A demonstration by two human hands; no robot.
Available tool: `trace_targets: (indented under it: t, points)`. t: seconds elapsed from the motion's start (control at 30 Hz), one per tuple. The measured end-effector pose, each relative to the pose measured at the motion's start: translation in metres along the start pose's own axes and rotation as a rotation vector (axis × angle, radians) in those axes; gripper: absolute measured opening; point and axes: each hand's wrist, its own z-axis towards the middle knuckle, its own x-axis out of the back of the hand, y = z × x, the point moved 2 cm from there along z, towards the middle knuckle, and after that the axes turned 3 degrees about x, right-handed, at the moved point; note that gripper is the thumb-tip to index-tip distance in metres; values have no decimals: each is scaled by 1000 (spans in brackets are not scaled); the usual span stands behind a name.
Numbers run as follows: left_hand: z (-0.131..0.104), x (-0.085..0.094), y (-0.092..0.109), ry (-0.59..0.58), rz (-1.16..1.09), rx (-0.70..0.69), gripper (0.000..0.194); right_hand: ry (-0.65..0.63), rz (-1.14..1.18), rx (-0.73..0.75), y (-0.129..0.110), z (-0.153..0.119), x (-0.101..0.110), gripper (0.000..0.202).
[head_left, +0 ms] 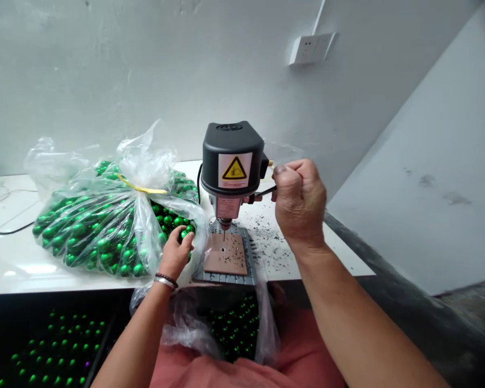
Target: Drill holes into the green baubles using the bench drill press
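A black-topped bench drill press [231,161] stands on the table, with a yellow warning label on its front. My right hand [299,202] is closed in a fist around its feed lever [267,191]. Under the thin drill bit lies a brown square board [226,258] with a small hole, fixed over a slotted metal base [250,264]. My left hand [178,250] reaches into the torn side of a clear plastic bag [143,215] full of shiny green balls [105,245]. Thumb and fingers curl around one green ball [185,234].
Dark shavings [272,231] litter the white table [8,275] right of the drill press. A yellow tie [141,188] cinches the bag's neck. Below the table edge, another plastic bag [267,323] holds green balls, and more lie at lower left. A socket [309,49] is on the wall.
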Motion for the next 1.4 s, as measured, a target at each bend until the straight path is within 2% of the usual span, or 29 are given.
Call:
trace_targets:
  t: [0.03, 0.13, 0.23, 0.37, 0.53, 0.67, 0.77, 0.87, 0.97, 1.1, 1.17, 1.4]
  points:
    - [-5, 3, 6, -41, -216, 80, 43, -7, -8, 5, 0, 0, 0, 25]
    - [-27, 8, 26, -269, -857, 253, 47, -13, 0, 6, -1, 0, 0, 24]
    - [-50, 8, 37, -380, -1181, 400, 45, -2, 10, -4, 0, -1, 0, 24]
    - [-59, -2, 34, -396, -1251, 497, 39, -23, 18, -4, 0, -2, 1, 25]
    - [-55, -15, 33, -436, -1308, 558, 4, -54, 39, 11, -1, -3, 3, 25]
    - [-57, -19, 36, -536, -1383, 658, 15, -50, 60, 21, 0, -4, 4, 24]
    - [-56, -21, 36, -463, -1221, 590, 18, -40, 65, 20, 0, -5, 4, 24]
    - [-51, -22, 34, -353, -955, 465, 38, -33, 64, 11, 0, -6, 4, 23]
    - [-41, -24, 30, -306, -719, 366, 49, -39, 61, 14, 0, -8, 4, 22]
    - [-27, -27, 25, -271, -326, 168, 47, -46, 77, 39, -1, -9, 5, 21]
    - [-22, -31, 25, -276, -178, 123, 43, -40, 86, 47, -1, -9, 6, 21]
    - [-9, -41, 31, -305, 125, 17, 39, -58, 122, 74, -2, -9, 6, 20]
